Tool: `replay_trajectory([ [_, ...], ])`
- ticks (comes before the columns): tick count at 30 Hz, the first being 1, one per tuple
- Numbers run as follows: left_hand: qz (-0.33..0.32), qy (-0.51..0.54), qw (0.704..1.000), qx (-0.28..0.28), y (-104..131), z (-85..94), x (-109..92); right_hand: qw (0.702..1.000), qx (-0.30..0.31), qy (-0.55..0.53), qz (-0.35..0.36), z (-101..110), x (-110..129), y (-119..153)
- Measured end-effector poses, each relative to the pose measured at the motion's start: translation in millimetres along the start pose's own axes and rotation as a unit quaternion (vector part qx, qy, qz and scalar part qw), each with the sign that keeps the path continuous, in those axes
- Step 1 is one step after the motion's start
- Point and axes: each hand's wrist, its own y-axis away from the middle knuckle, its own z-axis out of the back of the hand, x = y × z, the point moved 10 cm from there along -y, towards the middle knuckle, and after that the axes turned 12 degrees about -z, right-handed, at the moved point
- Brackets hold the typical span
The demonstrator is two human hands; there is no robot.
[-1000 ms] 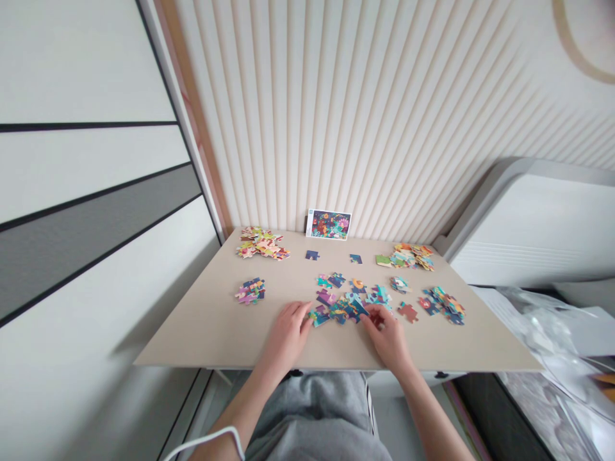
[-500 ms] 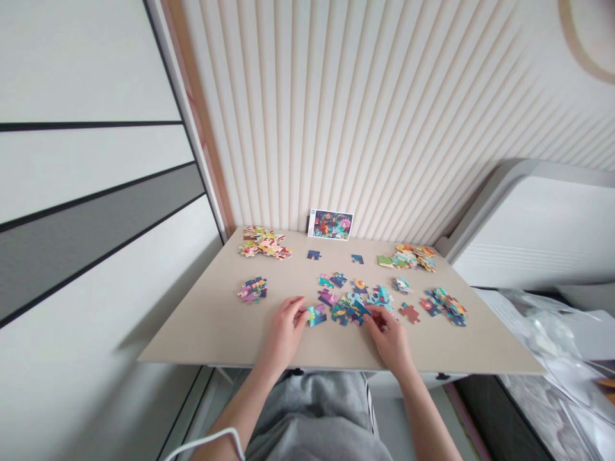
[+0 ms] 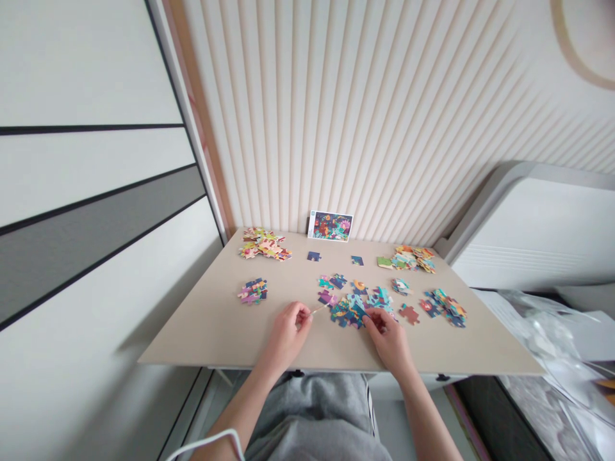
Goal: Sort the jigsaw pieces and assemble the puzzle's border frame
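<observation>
Puzzle pieces lie in groups on a beige table (image 3: 206,333). My left hand (image 3: 289,333) pinches a puzzle piece (image 3: 319,309), tilted so that mostly its thin edge shows. To its right, my right hand (image 3: 387,333) has its fingers closed on a dark blue piece (image 3: 359,312) at the near side of the central pile (image 3: 343,308). Teal pieces (image 3: 379,298) lie just beyond my right fingers. A reddish-brown piece (image 3: 409,314) rests to the right of that hand.
A picture card (image 3: 330,226) leans at the ribbed wall, with two separate blue pieces (image 3: 314,256) (image 3: 357,260) before it. Other piles lie at back left (image 3: 263,244), left (image 3: 254,291), back right (image 3: 413,258) and right (image 3: 448,307).
The piece at my left fingertips, earlier showing its colored face, is now gripped and tipped edge-on. My left fingers have curled in slightly. My right hand has barely moved.
</observation>
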Motion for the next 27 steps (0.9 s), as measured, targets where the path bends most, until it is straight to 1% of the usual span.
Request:
replay_trajectory([
  [3,0.020,0.017,1.000,0.001,3,-1.0,5,0.999,0.005,-0.046,-0.015,2,-1,0],
  [6,0.036,0.045,0.998,-0.005,4,-2.3,12,0.987,0.039,-0.150,-0.044,0,4,1],
  [9,0.054,0.105,0.993,0.000,5,-7.9,17,0.967,0.107,-0.221,-0.072,-17,20,8],
  [11,0.058,0.152,0.987,0.010,6,-13.1,15,0.958,0.142,-0.236,-0.083,-33,33,14],
  [13,0.057,0.193,0.979,0.022,6,-17.6,10,0.951,0.162,-0.246,-0.090,-51,44,19],
  [16,0.061,0.247,0.966,0.043,8,-22.4,2,0.943,0.169,-0.272,-0.089,-73,54,20],
  [18,0.067,0.270,0.959,0.052,10,-23.4,-1,0.943,0.156,-0.282,-0.080,-80,56,18],
  [21,0.081,0.275,0.956,0.068,13,-23.8,-4,0.950,0.139,-0.271,-0.070,-85,54,18],
  [25,0.087,0.236,0.963,0.094,15,-25.0,-6,0.948,0.156,-0.270,-0.063,-87,52,24],
  [27,0.087,0.225,0.966,0.089,15,-24.1,-3,0.962,0.148,-0.224,-0.046,-82,51,26],
])
